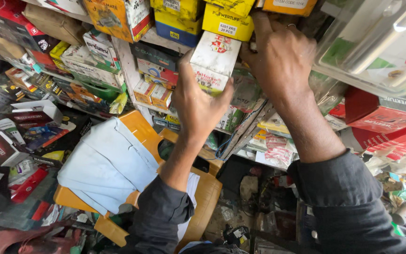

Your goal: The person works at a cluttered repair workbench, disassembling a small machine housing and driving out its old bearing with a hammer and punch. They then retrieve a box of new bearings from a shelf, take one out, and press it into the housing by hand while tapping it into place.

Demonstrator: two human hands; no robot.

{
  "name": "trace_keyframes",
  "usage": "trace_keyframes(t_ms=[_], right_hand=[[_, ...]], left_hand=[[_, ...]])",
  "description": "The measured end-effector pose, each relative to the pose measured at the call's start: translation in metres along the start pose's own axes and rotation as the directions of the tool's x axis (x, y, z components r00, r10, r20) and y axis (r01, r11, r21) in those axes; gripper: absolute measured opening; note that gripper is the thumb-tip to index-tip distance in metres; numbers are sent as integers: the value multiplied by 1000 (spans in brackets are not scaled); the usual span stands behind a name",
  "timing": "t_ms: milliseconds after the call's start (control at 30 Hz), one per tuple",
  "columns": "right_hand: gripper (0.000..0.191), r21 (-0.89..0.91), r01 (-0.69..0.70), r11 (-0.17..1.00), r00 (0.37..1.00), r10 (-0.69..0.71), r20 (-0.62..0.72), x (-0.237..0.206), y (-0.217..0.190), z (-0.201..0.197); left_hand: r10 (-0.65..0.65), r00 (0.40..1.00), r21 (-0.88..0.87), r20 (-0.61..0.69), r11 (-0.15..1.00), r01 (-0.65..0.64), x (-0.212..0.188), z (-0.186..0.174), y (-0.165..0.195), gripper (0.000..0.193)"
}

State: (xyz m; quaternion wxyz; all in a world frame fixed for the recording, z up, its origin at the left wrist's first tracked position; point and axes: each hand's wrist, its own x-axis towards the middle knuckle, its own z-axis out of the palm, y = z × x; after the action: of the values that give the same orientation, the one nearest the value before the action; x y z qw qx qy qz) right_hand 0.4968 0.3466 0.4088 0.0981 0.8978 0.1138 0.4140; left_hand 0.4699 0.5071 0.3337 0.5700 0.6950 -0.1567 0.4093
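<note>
Risk, largest first: crowded wooden shelf rack (pixel 128 70) packed tight above me; pulling one carton could, in my judgement, drag neighbours loose. Yellow rectangular cardboard box (pixel 226 21) sits just above and may tip out. White cardboard box with red crest (pixel 214 59) half out of row, between my hands. My left hand (pixel 198 106) grasps its lower corner. My right hand (pixel 280 56) reaches behind its right side, fingertips hidden; cannot tell grip.

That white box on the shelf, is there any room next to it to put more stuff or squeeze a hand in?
Hardly. The white box, held by the left hand, has yellow boxes right above and small orange boxes at its left. The right hand fills the gap beside it. The only barer patch is the pale blue cloth on the orange stool below.
</note>
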Motion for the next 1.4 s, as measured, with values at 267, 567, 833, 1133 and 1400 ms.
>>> trace_keyframes(t_ms=[267,567,833,1133,1400], right_hand=[[46,0,87,996,992,-86,-88,-7,1,1],[59,-62,49,997,996,-53,-70,-23,-6,22],[66,-165,39,986,996,-51,-71,-22,-13,29],[55,-216,34,976,995,-53,-82,-27,-18,31],[14,-447,121,886,990,-73,124,-3,-19,57]], left_hand=[[-32,999,-43,3,999,32,-27,-44,14,69],[-171,983,-86,61,981,176,-61,-97,17,65],[-333,935,-198,120,915,351,-100,-129,14,63],[-383,913,-162,141,901,403,-126,-138,8,63],[-458,857,-287,236,810,512,-133,-129,4,59]])
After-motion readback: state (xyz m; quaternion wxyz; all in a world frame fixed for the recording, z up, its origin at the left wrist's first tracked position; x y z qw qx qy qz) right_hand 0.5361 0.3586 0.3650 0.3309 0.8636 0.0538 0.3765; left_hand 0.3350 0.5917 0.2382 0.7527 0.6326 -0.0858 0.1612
